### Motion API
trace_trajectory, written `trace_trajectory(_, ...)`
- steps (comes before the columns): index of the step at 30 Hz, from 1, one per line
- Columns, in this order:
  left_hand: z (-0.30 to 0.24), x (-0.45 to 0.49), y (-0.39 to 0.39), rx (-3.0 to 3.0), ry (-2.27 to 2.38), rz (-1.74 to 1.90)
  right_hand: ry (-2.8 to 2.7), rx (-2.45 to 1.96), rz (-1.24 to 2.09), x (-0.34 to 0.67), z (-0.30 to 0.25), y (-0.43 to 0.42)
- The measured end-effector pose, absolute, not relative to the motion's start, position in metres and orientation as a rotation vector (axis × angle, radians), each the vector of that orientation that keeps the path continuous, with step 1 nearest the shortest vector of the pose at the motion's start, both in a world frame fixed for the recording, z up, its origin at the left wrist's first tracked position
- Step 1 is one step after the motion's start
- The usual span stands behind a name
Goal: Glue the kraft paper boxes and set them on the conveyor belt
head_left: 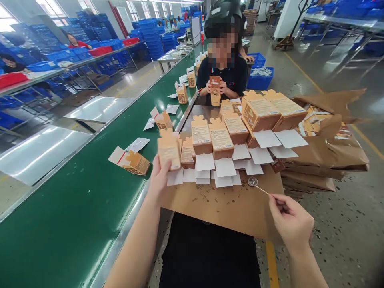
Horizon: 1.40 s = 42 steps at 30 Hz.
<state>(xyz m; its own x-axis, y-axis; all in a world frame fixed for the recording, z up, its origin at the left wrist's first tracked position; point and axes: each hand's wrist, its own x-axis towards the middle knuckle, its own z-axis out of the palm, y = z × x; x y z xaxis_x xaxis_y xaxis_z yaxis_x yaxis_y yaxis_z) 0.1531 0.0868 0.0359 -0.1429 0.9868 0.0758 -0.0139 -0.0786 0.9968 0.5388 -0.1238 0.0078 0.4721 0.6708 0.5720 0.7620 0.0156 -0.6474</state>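
Observation:
My left hand [159, 178] is closed round a tan and brown carton [168, 150], slightly blurred, at the left edge of the table. Between the fingertips of my right hand [291, 218] is a thin pale stick [263, 190]. Its far end reaches a small clear round dish [252, 181] on the brown cardboard sheet [210, 202]; whether the tip lies inside cannot be made out. Beyond the hands, several similar cartons [220, 138] lie stacked in rows, white flaps [225, 168] sticking out towards me.
Along the left runs a green conveyor belt [90, 208] bearing open cartons [135, 162] and silvery packets [138, 145]. Across the table a co-worker [222, 68] holds an upright carton [215, 91]. Brown paper wrapping [324, 152] bulges at the right. Blue crates [260, 78] stand behind.

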Motion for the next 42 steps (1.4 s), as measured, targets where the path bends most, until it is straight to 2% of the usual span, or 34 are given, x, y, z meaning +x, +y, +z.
trace_trajectory(6, 0.012, 0.128, 0.005, 0.819, 1.156, 1.198, -1.509, -1.828, 0.025, 0.561, 0.007, -0.081)
trace_trajectory(9, 0.000, 0.132, -0.009, 0.825, 1.217, 1.085, -1.536, -1.848, 0.048, 0.565, 0.005, -0.074)
trace_trajectory(13, -0.001, 0.133, -0.006, 0.946, 1.264, 0.969, -1.388, -1.778, -0.099, 0.556, 0.004, -0.090)
trace_trajectory(15, 0.002, 0.131, -0.003, 1.001, 1.255, 0.927, -1.311, -1.670, -0.077, 0.534, 0.003, -0.105)
trace_trajectory(21, -0.002, 0.128, -0.007, 1.114, 1.267, 0.874, -1.490, -1.372, 0.416, 0.410, -0.009, -0.122)
trace_trajectory(26, -0.010, 0.128, -0.011, 1.210, 1.242, 0.835, -1.592, -1.243, 0.477, 0.357, -0.028, -0.099)
trace_trajectory(42, -0.011, 0.143, -0.038, 1.507, 1.394, 0.906, -1.421, -1.406, 0.432, 0.401, -0.019, -0.124)
